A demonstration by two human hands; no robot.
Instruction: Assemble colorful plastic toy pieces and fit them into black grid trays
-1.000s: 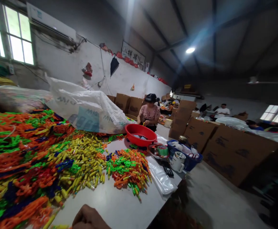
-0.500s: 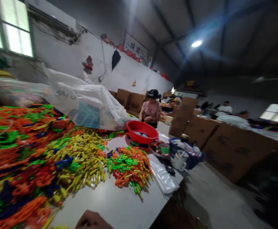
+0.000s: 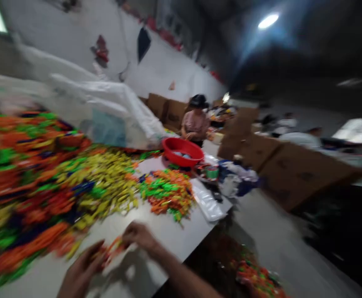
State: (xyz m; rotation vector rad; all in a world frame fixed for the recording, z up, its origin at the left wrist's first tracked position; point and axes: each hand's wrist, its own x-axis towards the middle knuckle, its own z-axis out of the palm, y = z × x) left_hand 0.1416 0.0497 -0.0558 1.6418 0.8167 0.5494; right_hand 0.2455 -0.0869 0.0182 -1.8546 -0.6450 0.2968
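The whole view is smeared by motion. My left hand [image 3: 81, 269] and my right hand [image 3: 139, 236] meet low over the white table [image 3: 156, 252]. Between them is a small orange plastic piece [image 3: 114, 247], pinched by fingers of both hands. Beyond and to the left lies a broad heap of orange, green, yellow and blue plastic parts [image 3: 44, 178]. A smaller orange and green pile [image 3: 167, 194] sits past my right hand.
A red basin [image 3: 183, 152] and a person in a pink top [image 3: 196, 122] are at the table's far end. Clear bags [image 3: 207, 203], a large white sack [image 3: 106, 111] and cardboard boxes [image 3: 289, 174] surround it. Coloured parts [image 3: 258, 279] lie below the table edge.
The camera has tilted down and swung, blurring the view. Both hands have come up into sight and closed on an orange piece; before, only one hand showed at the bottom edge.
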